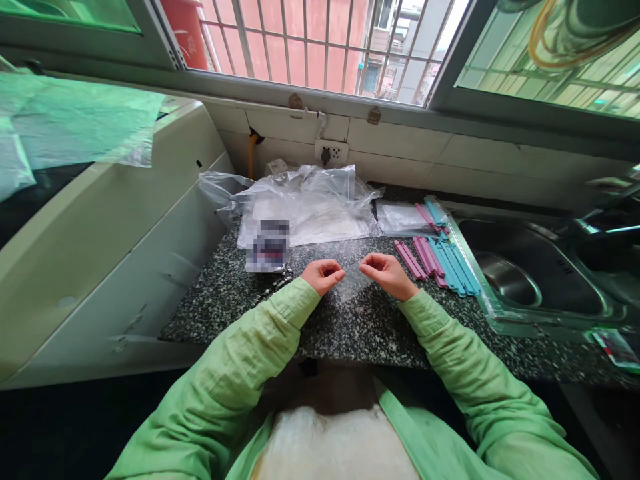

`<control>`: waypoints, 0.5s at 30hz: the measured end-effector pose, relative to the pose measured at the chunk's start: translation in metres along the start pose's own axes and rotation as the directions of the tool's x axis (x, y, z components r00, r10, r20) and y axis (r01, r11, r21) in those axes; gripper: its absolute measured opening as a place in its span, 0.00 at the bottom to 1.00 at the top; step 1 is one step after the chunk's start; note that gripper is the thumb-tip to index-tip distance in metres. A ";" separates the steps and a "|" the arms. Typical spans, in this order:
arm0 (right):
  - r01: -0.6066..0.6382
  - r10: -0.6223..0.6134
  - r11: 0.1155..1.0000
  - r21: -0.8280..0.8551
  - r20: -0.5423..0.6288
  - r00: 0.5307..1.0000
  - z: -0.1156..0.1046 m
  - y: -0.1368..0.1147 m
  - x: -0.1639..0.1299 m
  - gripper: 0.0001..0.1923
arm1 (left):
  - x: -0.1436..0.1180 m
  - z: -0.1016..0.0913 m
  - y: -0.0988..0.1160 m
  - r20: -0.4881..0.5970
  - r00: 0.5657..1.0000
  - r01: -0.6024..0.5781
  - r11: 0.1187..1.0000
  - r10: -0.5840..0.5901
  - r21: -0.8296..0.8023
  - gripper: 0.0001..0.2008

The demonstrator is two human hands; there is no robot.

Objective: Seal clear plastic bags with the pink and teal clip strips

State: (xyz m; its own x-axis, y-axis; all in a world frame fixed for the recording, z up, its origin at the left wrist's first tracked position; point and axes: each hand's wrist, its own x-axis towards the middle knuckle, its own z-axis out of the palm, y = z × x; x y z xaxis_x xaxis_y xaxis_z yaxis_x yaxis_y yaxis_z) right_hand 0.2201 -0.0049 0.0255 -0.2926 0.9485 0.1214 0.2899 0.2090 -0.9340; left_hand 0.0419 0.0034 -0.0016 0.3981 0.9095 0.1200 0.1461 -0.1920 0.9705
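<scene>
My left hand (326, 275) and my right hand (384, 273) are raised over the speckled dark countertop, a small gap apart. Thumb and fingertips are pinched together on both. Between them shows a faint, see-through sheen that looks like a clear plastic bag (351, 277), its edges hard to make out. Right of my right hand lie several pink strip-like clips (427, 257) and blue strip-like clips (453, 263) in rows. Behind these is a flat stack of clear plastic bags (403, 219), with more clips at its right end.
A large crumpled clear plastic sack (315, 207) lies at the back, beside a blurred-out packet (269, 247). The steel sink (545, 267) borders the counter on the right. A white appliance (115, 260) stands on the left. Wall sockets (331, 153) sit below the barred window.
</scene>
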 end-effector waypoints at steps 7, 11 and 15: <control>-0.006 0.006 1.000 0.007 -0.018 1.000 0.000 -0.002 0.000 0.11 | 0.000 0.001 0.000 0.007 1.000 0.015 1.000 -0.014 -0.026 0.15; 0.004 -0.004 1.000 -0.013 -0.015 1.000 -0.001 0.000 0.000 0.11 | 0.000 0.002 -0.003 0.066 0.997 0.032 0.999 -0.029 -0.037 0.15; 0.018 -0.018 0.999 -0.041 -0.012 1.000 -0.002 0.003 0.000 0.10 | -0.001 0.002 -0.007 0.160 0.986 0.047 0.998 -0.038 -0.048 0.16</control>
State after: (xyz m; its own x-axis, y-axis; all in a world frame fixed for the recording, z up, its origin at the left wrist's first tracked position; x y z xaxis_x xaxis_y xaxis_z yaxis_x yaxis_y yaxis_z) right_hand 0.2227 -0.0040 0.0237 -0.2872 0.9473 0.1422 0.3219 0.2353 -0.9171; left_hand 0.0424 0.0034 -0.0085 0.5316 0.8456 0.0478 0.1204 -0.1313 0.9840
